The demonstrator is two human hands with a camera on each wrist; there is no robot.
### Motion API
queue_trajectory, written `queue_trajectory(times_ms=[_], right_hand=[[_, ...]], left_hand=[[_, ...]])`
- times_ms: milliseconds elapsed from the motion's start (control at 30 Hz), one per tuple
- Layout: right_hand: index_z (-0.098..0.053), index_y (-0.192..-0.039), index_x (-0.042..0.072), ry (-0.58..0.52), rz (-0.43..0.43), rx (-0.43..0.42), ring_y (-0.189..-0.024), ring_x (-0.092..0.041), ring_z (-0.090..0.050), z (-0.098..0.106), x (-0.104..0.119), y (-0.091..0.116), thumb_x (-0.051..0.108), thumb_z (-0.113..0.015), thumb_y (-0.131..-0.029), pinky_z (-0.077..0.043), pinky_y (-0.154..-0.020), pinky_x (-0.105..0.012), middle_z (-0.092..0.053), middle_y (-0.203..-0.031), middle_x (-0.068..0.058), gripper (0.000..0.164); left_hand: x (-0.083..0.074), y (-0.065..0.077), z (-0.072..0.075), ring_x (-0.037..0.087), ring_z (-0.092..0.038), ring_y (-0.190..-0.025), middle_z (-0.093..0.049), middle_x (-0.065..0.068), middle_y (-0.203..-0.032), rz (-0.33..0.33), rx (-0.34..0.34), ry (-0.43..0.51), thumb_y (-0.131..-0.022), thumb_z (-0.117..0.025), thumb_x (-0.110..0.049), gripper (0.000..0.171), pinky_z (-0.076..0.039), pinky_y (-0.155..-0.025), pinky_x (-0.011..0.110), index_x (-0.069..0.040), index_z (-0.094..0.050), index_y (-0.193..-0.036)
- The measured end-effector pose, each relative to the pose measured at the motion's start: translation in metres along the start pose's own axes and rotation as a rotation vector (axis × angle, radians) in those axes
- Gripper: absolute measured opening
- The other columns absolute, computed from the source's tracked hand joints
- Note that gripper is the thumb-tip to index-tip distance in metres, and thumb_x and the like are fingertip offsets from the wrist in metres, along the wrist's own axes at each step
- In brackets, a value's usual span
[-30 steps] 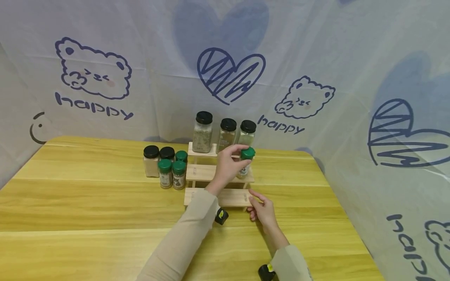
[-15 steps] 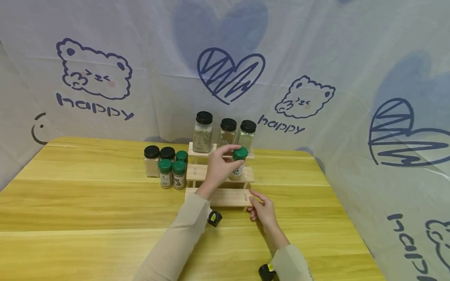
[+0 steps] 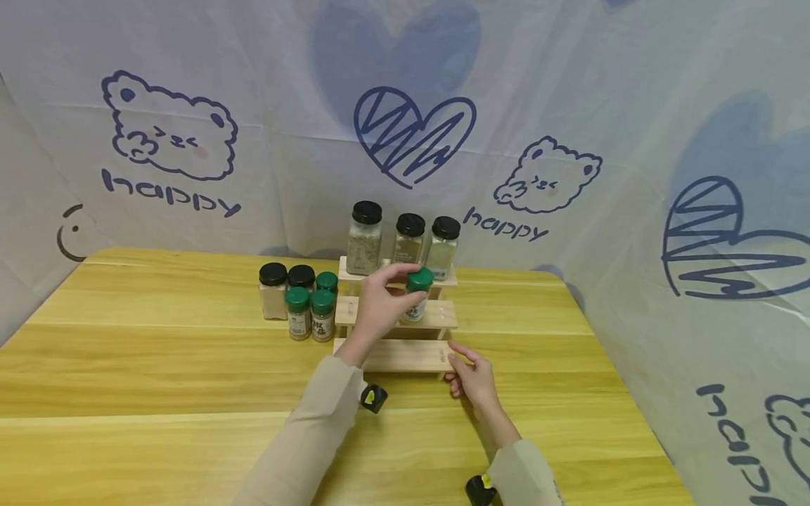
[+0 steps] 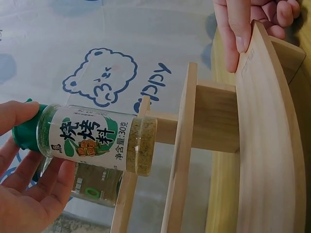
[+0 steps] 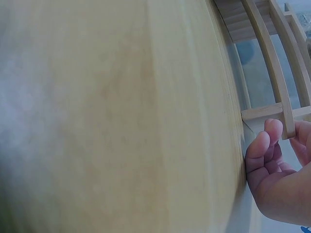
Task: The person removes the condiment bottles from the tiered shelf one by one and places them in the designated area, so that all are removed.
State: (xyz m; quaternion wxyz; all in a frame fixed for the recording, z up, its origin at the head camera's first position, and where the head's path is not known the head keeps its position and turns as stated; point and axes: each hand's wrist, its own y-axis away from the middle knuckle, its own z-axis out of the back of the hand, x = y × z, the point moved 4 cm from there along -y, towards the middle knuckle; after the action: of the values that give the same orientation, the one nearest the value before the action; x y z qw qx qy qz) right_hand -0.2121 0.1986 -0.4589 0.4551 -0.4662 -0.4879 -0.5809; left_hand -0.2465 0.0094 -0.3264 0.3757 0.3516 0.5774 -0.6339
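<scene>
My left hand (image 3: 376,306) pinches a spice jar (image 3: 415,310) by its green cap, thumb on one side and fingers on the other. In the left wrist view the jar has a white label and brown-green powder inside. A gap shows there between its base and the middle step of a three-step wooden spice rack (image 3: 405,356). My right hand (image 3: 476,383) grips the right end of the rack's lowest step, thumb on top. The right wrist view shows its fingers (image 5: 260,145) curled in under that end.
Three black-lidded jars, one being the tall jar (image 3: 364,249) at left, stand on the top step. Left of the rack is a group of several jars, with a black-lidded jar (image 3: 273,299) and a green-capped jar (image 3: 298,320). A printed cloth (image 3: 538,84) hangs behind the wooden table (image 3: 158,379).
My left hand has carried the green-capped jar leftward along the middle step, from its right end toward the centre. My right hand has stayed at the rack's lowest step.
</scene>
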Motion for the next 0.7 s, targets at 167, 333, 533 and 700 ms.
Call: queue_trajectory(times_ms=[167,333,533,700], right_hand=[[-0.050,-0.124,-0.002,-0.009,0.000,0.011,-0.037,-0.007,-0.045,0.000,0.000,0.000,0.011,-0.052,-0.091,-0.041,-0.035,-0.019,-0.059,-0.056,-0.009,0.036],[-0.052,-0.123,-0.001,-0.003,0.007,0.009,-0.037,-0.006,-0.045,0.000,-0.002,-0.001,0.012,-0.053,-0.091,-0.041,-0.036,-0.018,-0.059,-0.056,-0.008,0.034],[-0.057,-0.119,0.003,-0.036,0.125,0.053,-0.038,-0.005,-0.047,0.001,0.000,0.001,0.020,-0.056,-0.089,-0.041,-0.035,-0.017,-0.059,-0.056,-0.005,0.034],[-0.055,-0.120,0.000,-0.011,0.050,0.011,-0.038,-0.005,-0.046,-0.001,0.001,0.002,0.015,-0.054,-0.090,-0.041,-0.036,-0.017,-0.059,-0.055,-0.005,0.034]], left_hand=[[-0.008,0.003,0.007,0.025,-0.058,-0.088,-0.062,0.014,-0.100,-0.004,-0.001,-0.005,-0.073,-0.071,0.001,0.033,-0.051,-0.071,0.036,0.002,-0.063,-0.105],[0.009,0.002,0.012,0.021,-0.058,-0.088,-0.061,0.010,-0.102,0.035,-0.008,0.005,-0.073,-0.072,-0.004,0.033,-0.051,-0.071,0.031,-0.002,-0.064,-0.105],[0.012,0.007,0.021,0.024,-0.058,-0.088,-0.061,0.011,-0.104,0.070,-0.024,0.035,-0.073,-0.073,-0.004,0.033,-0.052,-0.072,0.033,-0.003,-0.065,-0.104],[0.012,0.011,0.030,0.022,-0.059,-0.087,-0.062,0.008,-0.104,0.075,-0.050,0.013,-0.072,-0.073,-0.004,0.032,-0.052,-0.071,0.029,-0.004,-0.066,-0.103]])
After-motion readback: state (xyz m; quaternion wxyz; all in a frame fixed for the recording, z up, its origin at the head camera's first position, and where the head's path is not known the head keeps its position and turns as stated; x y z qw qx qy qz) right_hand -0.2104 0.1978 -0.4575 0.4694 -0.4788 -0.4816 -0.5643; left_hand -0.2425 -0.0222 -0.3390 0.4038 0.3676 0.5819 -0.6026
